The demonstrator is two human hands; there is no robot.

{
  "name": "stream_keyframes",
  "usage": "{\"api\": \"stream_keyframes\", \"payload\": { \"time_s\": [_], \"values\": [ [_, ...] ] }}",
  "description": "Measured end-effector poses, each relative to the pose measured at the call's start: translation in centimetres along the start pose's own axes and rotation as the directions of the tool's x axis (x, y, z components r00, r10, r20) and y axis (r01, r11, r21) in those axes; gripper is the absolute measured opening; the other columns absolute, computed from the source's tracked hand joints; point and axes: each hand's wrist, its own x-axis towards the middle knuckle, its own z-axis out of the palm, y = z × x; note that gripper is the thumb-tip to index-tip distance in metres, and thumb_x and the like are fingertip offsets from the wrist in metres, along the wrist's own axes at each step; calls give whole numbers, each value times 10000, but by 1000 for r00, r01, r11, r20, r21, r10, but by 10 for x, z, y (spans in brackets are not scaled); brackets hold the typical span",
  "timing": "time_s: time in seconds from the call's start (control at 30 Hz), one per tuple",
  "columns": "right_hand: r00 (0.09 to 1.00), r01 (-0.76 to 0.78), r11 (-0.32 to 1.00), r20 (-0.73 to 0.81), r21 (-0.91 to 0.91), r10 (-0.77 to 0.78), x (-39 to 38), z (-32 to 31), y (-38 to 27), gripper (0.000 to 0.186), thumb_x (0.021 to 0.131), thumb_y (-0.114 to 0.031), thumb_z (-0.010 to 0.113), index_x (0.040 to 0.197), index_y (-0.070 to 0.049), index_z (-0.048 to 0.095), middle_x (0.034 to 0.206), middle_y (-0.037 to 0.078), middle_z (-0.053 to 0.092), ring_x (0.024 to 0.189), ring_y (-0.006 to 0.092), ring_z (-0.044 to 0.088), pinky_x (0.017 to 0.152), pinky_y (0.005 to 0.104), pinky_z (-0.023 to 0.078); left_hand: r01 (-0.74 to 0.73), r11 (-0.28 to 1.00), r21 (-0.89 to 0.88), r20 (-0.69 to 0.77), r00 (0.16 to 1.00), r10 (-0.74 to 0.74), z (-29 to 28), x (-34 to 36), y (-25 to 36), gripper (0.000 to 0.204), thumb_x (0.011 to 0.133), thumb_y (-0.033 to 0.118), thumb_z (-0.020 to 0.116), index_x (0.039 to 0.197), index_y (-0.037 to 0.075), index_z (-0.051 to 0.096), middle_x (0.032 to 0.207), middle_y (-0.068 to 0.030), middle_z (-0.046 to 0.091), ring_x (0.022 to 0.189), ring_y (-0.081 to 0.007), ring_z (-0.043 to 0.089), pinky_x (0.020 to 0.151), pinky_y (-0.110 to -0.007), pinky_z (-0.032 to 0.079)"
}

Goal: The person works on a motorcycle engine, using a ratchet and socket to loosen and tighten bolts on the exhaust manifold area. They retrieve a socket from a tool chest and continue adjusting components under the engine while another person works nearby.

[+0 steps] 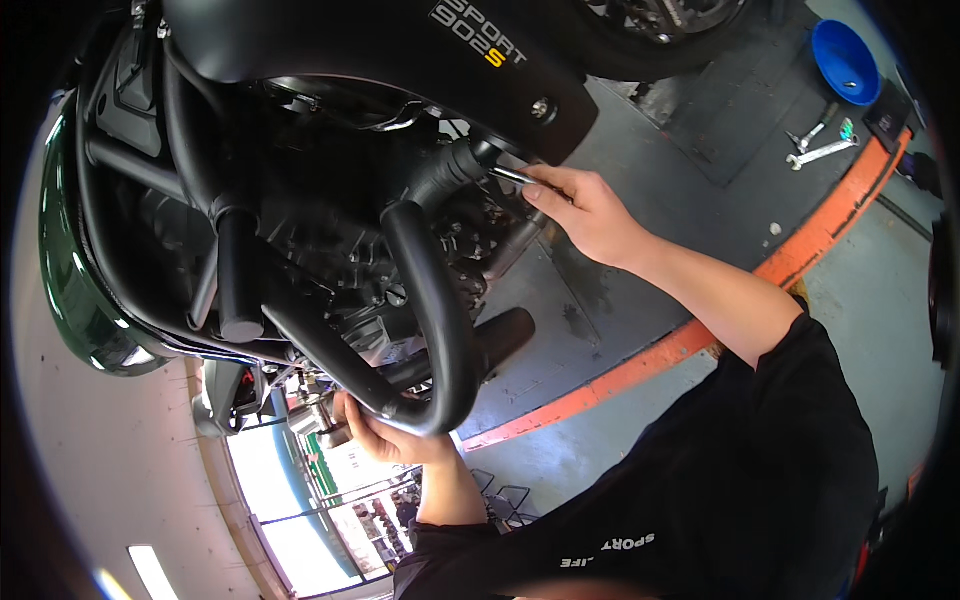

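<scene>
A black motorcycle (330, 200) fills the upper left, with a thick black tubular guard bar (430, 290) curving over its engine. My right hand (585, 212) is closed on a slim metal tool (512, 175) whose tip sits at the bar's upper mount under the black body panel (400, 40). My left hand (385, 432) grips the bar's lower bend from beneath, fingers against a small metal part (322, 418) by the lower mount. Whether that part is a tool or a fitting is unclear.
A dark green body panel (65, 270) curves along the left edge. On the grey floor to the upper right lie a blue funnel-like bowl (845, 60) and spanners (822, 150). An orange floor stripe (800, 255) runs diagonally. A tyre (660, 35) is at the top.
</scene>
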Motion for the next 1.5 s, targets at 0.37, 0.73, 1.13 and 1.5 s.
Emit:
{"api": "stream_keyframes", "payload": {
  "time_s": [0.37, 0.73, 1.13, 1.5],
  "values": [
    [808, 567, 808, -83, -160, -584, 68, 29, 0, 241, 888, -17, 640, 1126, -48, 661, 1040, 139, 667, 979, 323, 651, 836, 404, 527, 364, 705, -609, 32, 899, -437, -4, 0, -11, 418, 1054, 286, 436, 1358, 26, 556, 1399, -209, 528, 1270, -303, 539, 1145, -444, 386],
    [747, 657, 749, 59, 85, -662, 106, 39, -8, 374, 838, 29, 625, 1197, -73, 655, 1136, 161, 691, 1046, 285, 672, 880, 397, 555, 204, 868, -453, -68, 963, -262, 24, -14, -7, 408, 1054, 281, 438, 1349, 24, 555, 1325, -195, 533, 1182, -282, 526, 1064, -419, 386],
    [807, 535, 792, 99, 292, -582, 123, 50, -21, 385, 872, -66, 651, 1255, -86, 621, 1212, 128, 666, 1112, 266, 642, 966, 420, 519, 144, 898, -416, -89, 976, -197, 30, -10, -7, 396, 1055, 275, 441, 1338, 22, 554, 1244, -180, 539, 1085, -260, 511, 975, -391, 387],
    [926, 305, 787, 25, 536, -377, 127, 43, -52, 418, 903, -152, 674, 1309, -98, 590, 1281, 97, 642, 1172, 249, 614, 1044, 440, 486, 121, 902, -415, -68, 984, -164, 40, -6, -3, 385, 1055, 269, 443, 1328, 21, 553, 1171, -167, 544, 997, -240, 498, 895, -366, 388]
  ]
}}
